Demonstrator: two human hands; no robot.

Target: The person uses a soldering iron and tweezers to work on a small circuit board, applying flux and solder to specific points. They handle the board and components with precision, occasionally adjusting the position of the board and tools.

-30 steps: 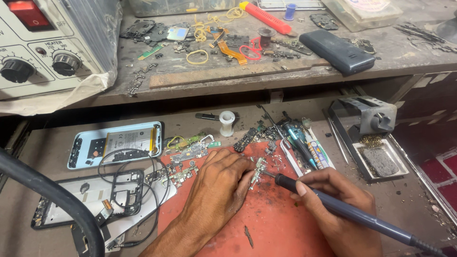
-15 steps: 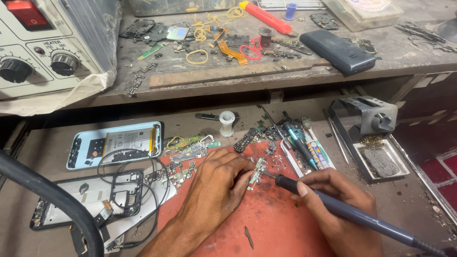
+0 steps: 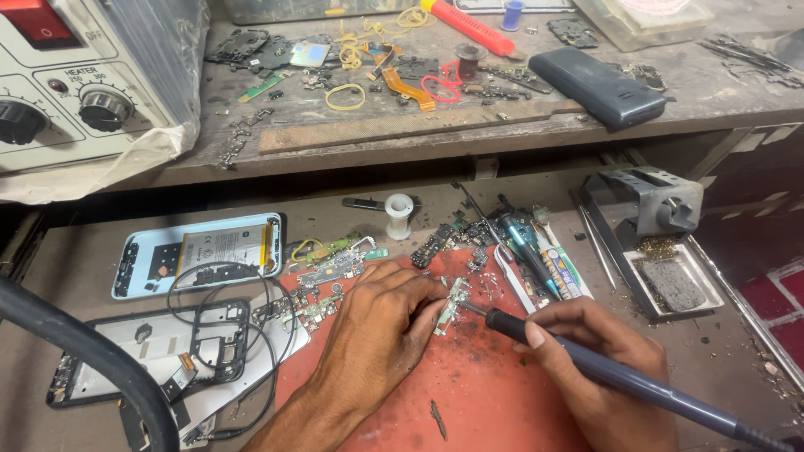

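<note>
soldering iron (image 3: pixel 620 381) cord cut off, hose (image 3: pixel 92 360) cropped

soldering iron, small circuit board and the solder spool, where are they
soldering iron (image 3: pixel 586 368), head view, on its dark handle
small circuit board (image 3: pixel 455 303), head view, on its middle
solder spool (image 3: pixel 399 216), head view, on its white side

The left hand (image 3: pixel 377 322) pins a small circuit board (image 3: pixel 453 303) on the red mat (image 3: pixel 486 402), while the right hand (image 3: pixel 599 351) grips a soldering iron (image 3: pixel 586 364), its tip touching the board. An opened light-blue phone (image 3: pixel 201 254) lies to the left on the surface (image 3: pixel 75 251), and an iron stand (image 3: pixel 662 243) sits to the right.
</note>
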